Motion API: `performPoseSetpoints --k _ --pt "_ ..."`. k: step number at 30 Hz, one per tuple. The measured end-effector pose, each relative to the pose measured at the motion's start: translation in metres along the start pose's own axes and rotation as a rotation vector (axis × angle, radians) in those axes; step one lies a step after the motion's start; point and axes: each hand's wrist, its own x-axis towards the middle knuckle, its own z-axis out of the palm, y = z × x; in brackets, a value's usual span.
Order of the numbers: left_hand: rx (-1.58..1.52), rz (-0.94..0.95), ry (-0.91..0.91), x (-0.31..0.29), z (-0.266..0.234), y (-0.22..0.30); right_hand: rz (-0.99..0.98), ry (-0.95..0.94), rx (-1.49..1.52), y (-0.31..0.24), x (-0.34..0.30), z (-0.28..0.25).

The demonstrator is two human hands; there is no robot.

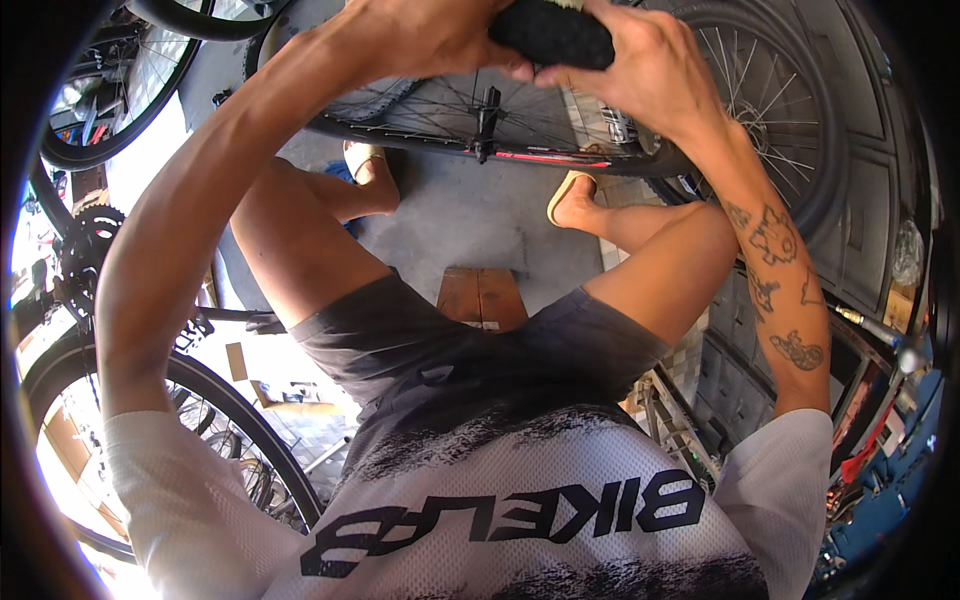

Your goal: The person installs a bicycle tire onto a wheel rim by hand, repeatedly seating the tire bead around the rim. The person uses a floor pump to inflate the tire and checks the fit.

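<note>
At the top edge, my left hand [430, 38] and my right hand [648, 75] grip a thick black tyre [555, 35] from both sides. Its surface looks dark and textured, and a pale bit shows above it, cut off by the picture's edge. My thumbs press against its near side, while most of the fingers are hidden. Below the hands is a bicycle wheel with a dark rim [540, 157] bearing red marks, thin spokes and a black hub [487, 120]. I cannot see how the gripped tyre section meets this rim.
Another spoked wheel [765, 120] leans at the right beside dark drawers [865, 190]. Bicycle wheels and a crankset [95, 235] crowd the left. Between my legs is a brown box-like block [483, 297]. Tools and blue bins [900, 470] line the lower right.
</note>
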Motion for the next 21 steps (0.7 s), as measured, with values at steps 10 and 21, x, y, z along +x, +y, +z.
performPoseSetpoints --k 10,21 --pt "-0.464 0.142 -0.217 -0.026 -0.010 -0.007 0.147 -0.398 0.341 -0.024 -0.004 -0.012" --pt "0.053 -0.226 0.808 0.035 0.025 -0.070 -0.143 0.257 -0.014 0.062 0.107 0.026"
